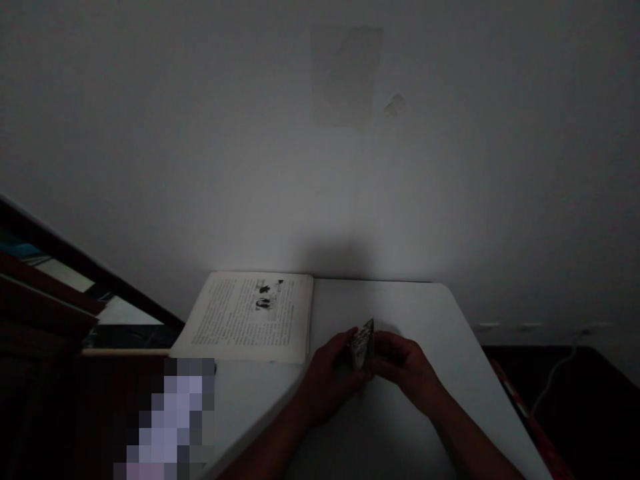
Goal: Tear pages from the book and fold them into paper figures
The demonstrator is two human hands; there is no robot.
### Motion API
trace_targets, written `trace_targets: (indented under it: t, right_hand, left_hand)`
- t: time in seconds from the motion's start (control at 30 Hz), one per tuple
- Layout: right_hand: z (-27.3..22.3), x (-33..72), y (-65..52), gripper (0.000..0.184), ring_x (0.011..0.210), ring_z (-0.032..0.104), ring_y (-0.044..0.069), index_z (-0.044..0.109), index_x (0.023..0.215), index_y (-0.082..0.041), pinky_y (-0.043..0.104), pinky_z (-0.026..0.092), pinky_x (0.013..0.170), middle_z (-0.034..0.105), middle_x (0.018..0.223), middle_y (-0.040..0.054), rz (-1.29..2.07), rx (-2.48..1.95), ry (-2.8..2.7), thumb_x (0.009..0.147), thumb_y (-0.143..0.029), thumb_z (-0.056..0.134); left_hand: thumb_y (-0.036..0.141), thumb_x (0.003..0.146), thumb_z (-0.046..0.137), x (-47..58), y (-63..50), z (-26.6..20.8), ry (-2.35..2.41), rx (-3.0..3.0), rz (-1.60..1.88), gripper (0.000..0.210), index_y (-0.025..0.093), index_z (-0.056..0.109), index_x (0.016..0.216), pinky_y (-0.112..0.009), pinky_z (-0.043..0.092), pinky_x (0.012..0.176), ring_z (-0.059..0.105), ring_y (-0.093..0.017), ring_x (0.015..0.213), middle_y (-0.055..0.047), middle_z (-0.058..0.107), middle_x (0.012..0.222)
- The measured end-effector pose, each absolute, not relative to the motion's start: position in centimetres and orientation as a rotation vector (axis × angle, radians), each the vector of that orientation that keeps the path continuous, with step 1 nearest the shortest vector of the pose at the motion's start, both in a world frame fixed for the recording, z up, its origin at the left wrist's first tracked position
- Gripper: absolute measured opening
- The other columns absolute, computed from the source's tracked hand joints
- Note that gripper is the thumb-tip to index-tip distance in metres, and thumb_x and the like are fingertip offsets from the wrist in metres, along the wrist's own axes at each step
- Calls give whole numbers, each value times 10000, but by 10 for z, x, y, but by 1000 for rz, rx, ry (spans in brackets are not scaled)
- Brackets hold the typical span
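Observation:
Between my two hands, over the white table, is a small folded piece of printed paper (362,345) with a pointed top. My left hand (334,370) grips its left side, fingers behind and thumb near the lower edge. On the other side my right hand (403,363) pinches the paper, with its fingers bent and closed. Dim light hides the exact fingertip contact. To the left of my hands lies a book (245,317), printed with text and a small picture.
The white table (400,300) stands against a pale wall (240,167) with a patch mark. A pixelated area covers the lower left. Beyond the right edge, a white cable (550,377) hangs near wall sockets (529,327). A dark slanted frame (100,270) is at left.

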State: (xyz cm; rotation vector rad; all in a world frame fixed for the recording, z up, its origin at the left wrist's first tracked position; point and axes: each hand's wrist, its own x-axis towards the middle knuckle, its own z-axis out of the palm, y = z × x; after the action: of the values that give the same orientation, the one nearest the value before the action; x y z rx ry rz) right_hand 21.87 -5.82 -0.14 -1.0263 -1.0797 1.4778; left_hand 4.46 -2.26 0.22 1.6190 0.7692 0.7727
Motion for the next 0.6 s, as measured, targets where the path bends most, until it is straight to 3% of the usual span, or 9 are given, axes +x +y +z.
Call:
trace_targets:
  t: [0.17, 0.3, 0.47, 0.6]
  right_hand:
    - [-1, 219, -62, 162, 672, 588, 147, 581, 840, -218, 249, 474, 610, 615, 735, 1, 1006, -1291, -1230, 715, -259, 674]
    - [2, 219, -64, 67, 714, 584, 157, 610, 830, -203, 269, 460, 680, 631, 775, 32, 686, -1355, -1641, 787, -206, 558]
    - [10, 215, -64, 155, 743, 597, 179, 627, 738, -170, 285, 447, 682, 653, 789, 62, 745, -1341, -1888, 766, -131, 480]
    - [9, 213, -68, 248, 456, 531, 114, 596, 638, -155, 220, 405, 462, 594, 533, 9, 1123, -1350, -1699, 803, -161, 411]
  left_hand:
    - [297, 762, 601, 43, -21, -6, 805, 1632, 827, 562, 172, 440, 1285, -350, 438, 906, 535, -252, 1075, -121, 534, 1227]
    - [240, 765, 589, 45, -22, -6, 835, 1722, 906, 562, 164, 401, 1289, -339, 417, 936, 507, -224, 1103, -113, 508, 1235]
    - [244, 680, 686, 46, -26, -4, 849, 1829, 937, 634, 168, 423, 1251, -325, 430, 923, 507, -220, 1086, -105, 510, 1201]
    - [289, 728, 654, 41, -22, -3, 825, 1660, 912, 525, 180, 477, 1211, -320, 452, 879, 545, -213, 1030, -96, 552, 1163]
